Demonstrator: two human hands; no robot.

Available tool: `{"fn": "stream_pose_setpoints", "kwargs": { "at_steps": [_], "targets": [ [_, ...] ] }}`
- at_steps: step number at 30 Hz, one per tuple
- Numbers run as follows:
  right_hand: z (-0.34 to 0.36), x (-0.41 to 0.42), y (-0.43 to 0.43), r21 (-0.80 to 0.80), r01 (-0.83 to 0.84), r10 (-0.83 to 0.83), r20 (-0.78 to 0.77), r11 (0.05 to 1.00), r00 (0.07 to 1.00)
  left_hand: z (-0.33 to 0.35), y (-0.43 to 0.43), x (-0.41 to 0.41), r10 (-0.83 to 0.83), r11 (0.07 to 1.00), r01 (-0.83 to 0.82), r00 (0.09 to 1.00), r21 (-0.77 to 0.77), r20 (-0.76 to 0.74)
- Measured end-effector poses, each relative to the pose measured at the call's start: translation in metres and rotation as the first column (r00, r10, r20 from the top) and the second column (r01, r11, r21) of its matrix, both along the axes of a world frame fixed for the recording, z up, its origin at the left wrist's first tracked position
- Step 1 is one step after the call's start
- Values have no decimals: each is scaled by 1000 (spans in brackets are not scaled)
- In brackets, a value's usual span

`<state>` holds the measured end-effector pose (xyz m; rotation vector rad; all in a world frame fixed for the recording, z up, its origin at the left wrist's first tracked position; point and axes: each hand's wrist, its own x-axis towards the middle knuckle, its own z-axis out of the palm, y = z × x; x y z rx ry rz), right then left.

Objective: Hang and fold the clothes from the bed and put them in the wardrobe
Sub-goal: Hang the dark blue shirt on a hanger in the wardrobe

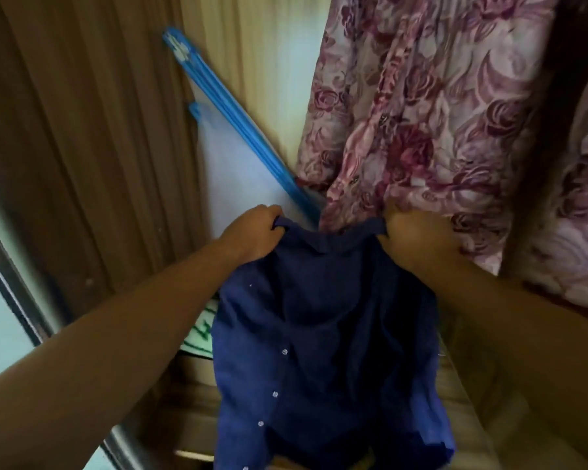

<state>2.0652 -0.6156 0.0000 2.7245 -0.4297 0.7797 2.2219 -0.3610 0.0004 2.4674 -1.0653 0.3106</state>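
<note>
Shirt of dark blue cloth, with white buttons, is gripped at the shoulders by the left hand and right hand, before a rose-printed dress in the wooden wardrobe

The person's bare left forearm comes in from the lower left corner and stretches up and to the right. The bare right forearm comes in from the lower right edge and angles up and to the left. Both arms are extended forward and lean toward each other.

The left hand shows its back to the camera, its fingers curled over one top corner of a dark blue buttoned cloth shirt. The right hand, knuckles up, grips the opposite top corner. The hands are level with each other and apart, with the collar stretched between them.
</note>
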Motion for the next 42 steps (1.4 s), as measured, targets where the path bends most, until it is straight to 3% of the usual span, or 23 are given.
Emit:
{"fn": "stream_pose_setpoints", "kwargs": {
  "at_steps": [2,4,7,11,13,15,18,25,30,33,37,40,42],
  "targets": [
    [-44,4,4,82,-51,57,-69,995,996,-34,0,0,-25,997,27,999,73,-30],
    [-88,9,1,137,-119,126,-37,983,991,-60,1,-1,19,988,-17,1000,156,-11],
    [-118,10,4,188,-2,36,-174,982,984,-90,1,5,62,961,-50,997,273,-37],
    [-147,9,10,385,-188,231,-66,904,971,-114,5,10,60,920,7,985,391,-160],
    [-162,12,13,498,-189,327,-206,846,922,-125,9,4,94,840,-11,988,542,-125],
    [-174,11,16,596,-54,354,-400,801,845,-136,14,-2,102,757,-46,994,651,-48],
    [-168,13,18,590,15,350,-499,807,793,-132,21,-12,96,724,-78,995,686,12],
    [-32,26,54,548,-89,418,-512,832,751,-25,25,-15,40,871,-8,998,491,-55],
    [82,29,81,414,-237,411,-405,879,817,81,31,-24,182,868,-152,983,472,-17],
    [143,28,91,287,-261,352,-335,922,874,135,40,-28,208,864,-221,975,452,78],
    [210,25,102,261,-259,322,-239,930,916,194,57,-47,243,852,-285,958,440,149],
    [266,11,110,259,-319,348,-73,911,935,230,67,-62,247,867,-302,951,395,184],
    [300,1,118,209,-402,377,150,891,914,246,71,-68,247,876,-307,948,372,203]
  ]
}}
